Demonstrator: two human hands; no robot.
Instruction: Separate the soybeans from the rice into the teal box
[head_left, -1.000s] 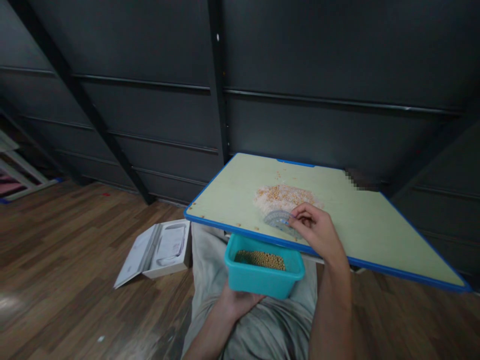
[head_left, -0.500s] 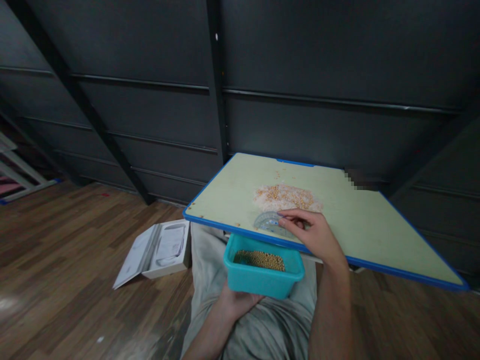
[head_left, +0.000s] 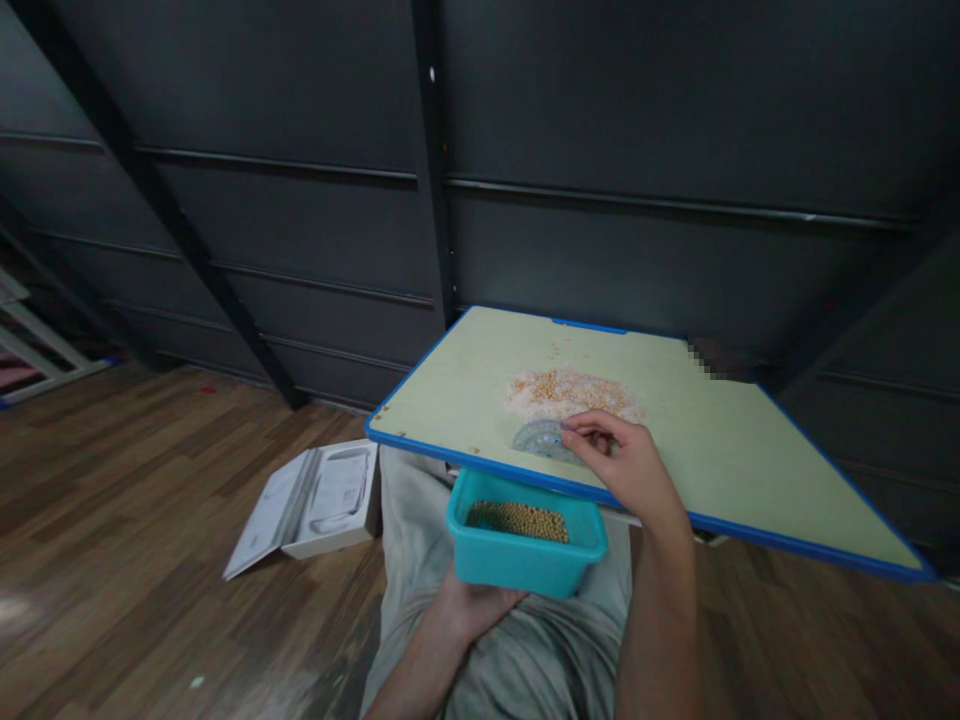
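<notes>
My right hand (head_left: 611, 445) pinches a clear, half-round protractor (head_left: 538, 438) just over the tabletop, close to the front edge. Beyond it lies a spread of white grains mixed with yellow beans (head_left: 570, 392). My left hand (head_left: 480, 605) holds a turquoise plastic tub (head_left: 517, 562) from below, under the table's front edge; most of its fingers are hidden beneath the tub. Yellowish beans (head_left: 521, 520) cover the bottom of the tub.
The pale green folding table (head_left: 750, 460) has a blue rim. A few stray beans (head_left: 401, 434) lie near its left corner. An open white box (head_left: 337, 500) rests on the wooden floor (head_left: 150, 480) to the left. A dark panelled wall (head_left: 300, 90) stands behind.
My right hand has shifted the protractor slightly to the right and away from the table's front edge. My left hand and the tub stay nearly where they were.
</notes>
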